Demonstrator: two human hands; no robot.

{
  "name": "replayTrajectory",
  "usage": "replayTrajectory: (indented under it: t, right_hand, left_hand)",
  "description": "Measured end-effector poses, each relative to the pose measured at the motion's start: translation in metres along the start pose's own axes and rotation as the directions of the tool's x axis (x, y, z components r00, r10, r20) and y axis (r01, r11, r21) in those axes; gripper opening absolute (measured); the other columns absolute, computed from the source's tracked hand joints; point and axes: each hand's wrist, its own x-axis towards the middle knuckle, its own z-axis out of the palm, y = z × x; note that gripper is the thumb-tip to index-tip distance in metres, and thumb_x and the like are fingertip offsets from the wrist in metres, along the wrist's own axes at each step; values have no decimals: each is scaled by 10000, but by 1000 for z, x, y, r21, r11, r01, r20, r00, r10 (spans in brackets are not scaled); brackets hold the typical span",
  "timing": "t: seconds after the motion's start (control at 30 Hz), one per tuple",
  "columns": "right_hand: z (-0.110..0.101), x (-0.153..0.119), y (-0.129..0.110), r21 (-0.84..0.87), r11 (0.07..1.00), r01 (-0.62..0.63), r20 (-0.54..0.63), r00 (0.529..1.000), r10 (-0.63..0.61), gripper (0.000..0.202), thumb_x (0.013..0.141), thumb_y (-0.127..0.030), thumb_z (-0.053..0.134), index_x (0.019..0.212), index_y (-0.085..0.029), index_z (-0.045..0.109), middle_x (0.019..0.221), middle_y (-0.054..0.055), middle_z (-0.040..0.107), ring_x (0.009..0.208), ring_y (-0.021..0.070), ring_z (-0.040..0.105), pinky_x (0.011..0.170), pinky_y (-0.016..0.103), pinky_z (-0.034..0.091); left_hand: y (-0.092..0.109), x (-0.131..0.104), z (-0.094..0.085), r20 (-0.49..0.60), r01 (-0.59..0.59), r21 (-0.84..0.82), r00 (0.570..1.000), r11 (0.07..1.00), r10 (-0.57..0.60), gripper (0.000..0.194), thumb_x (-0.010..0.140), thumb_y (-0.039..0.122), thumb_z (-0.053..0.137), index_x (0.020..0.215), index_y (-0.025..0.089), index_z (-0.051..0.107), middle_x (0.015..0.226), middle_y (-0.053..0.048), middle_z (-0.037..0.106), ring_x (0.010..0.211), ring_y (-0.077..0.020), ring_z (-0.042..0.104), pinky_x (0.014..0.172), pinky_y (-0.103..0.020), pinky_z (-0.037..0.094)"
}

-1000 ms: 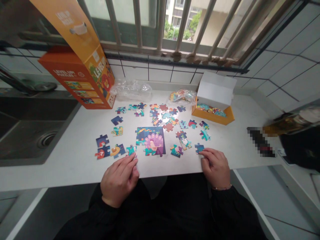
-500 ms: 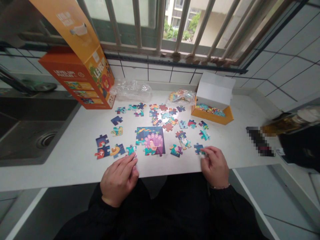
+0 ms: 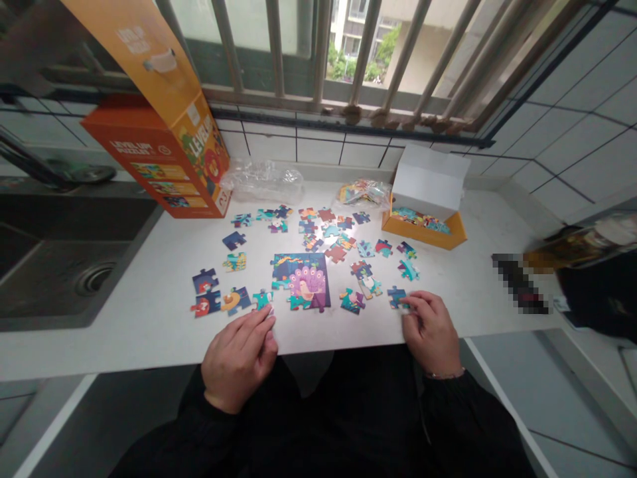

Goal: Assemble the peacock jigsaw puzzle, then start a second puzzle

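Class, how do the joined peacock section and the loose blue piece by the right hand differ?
The peacock section is several joined pieces; the blue piece is single and smaller.
The peacock section shows a purple bird; the blue piece is mostly blue.
The blue piece lies next to the right hand; the peacock section lies farther away.
Both lie on the counter.

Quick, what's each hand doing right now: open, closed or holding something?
Left hand: fingers bent at a teal puzzle piece; grip cannot be told.
Right hand: fingers curled beside a blue puzzle piece; grip cannot be told.
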Motion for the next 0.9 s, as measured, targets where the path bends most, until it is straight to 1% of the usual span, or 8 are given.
replayTrajectory:
  t: [0.1,0.23,0.37,0.47,0.6,0.7,0.8,0.9]
  right_hand:
    - [-8,19,5,29,998,-60,-26,998,61,245,996,-229,520,1136,-216,721,1178,123,691,1088,272,681,940,423,578]
    - [-15,67,21,-73,981,-180,8,983,181,239,998,-341,576,1089,-184,730,1067,117,732,791,224,655,833,406,552]
    - [-6,116,39,-160,967,-199,-1,979,202,294,979,-409,622,1108,-177,748,1066,136,783,904,279,681,907,434,526]
    - [10,139,45,-225,954,-200,62,974,218,369,957,-430,681,1203,-160,738,1124,171,798,984,309,694,924,438,520]
    - [24,155,48,-254,936,-244,182,938,294,466,900,-337,772,1323,-167,676,1112,143,811,959,288,721,882,401,520]
    - [23,167,50,-253,934,-254,235,920,314,587,846,-293,830,1383,-155,638,1126,146,799,969,284,721,880,395,523]
    - [13,174,44,-210,957,-202,254,934,253,410,880,-288,777,1264,-159,716,1076,141,781,931,273,703,857,396,522]
    - [2,163,20,-99,980,-171,185,965,187,240,954,-363,673,1085,-183,761,926,103,751,802,244,661,762,382,502]
  left_hand:
    - [1,2,-1,-7,-3,1,1000,1000,3,316,943,141,697,1238,248,730,1349,-41,801,1129,-259,778,998,-420,596]
    - [2,4,-2,-10,-6,-4,1000,1000,6,317,944,143,688,1237,257,732,1348,-39,802,1118,-260,782,985,-423,603]
    - [1,3,-1,-5,-4,0,1000,1000,4,323,943,150,696,1247,255,729,1353,-41,800,1119,-265,784,989,-429,606]
    - [1,3,-1,1,3,-2,1000,1000,-3,326,938,147,694,1239,263,735,1350,-39,802,1120,-259,784,996,-418,604]
    - [3,6,-3,-17,5,6,1000,1000,-5,325,933,141,686,1231,258,741,1324,-35,812,1104,-251,784,971,-409,601]
    - [4,7,-4,-21,1,13,1000,1000,-1,319,930,133,693,1223,250,740,1317,-33,815,1112,-252,780,963,-406,595]
    - [3,6,-4,-22,3,21,1000,1000,-3,317,930,133,704,1225,243,734,1330,-36,811,1128,-260,776,962,-410,594]
    - [3,4,-3,-4,8,16,1000,1000,-8,329,934,138,705,1243,248,726,1363,-36,797,1139,-262,775,976,-418,594]
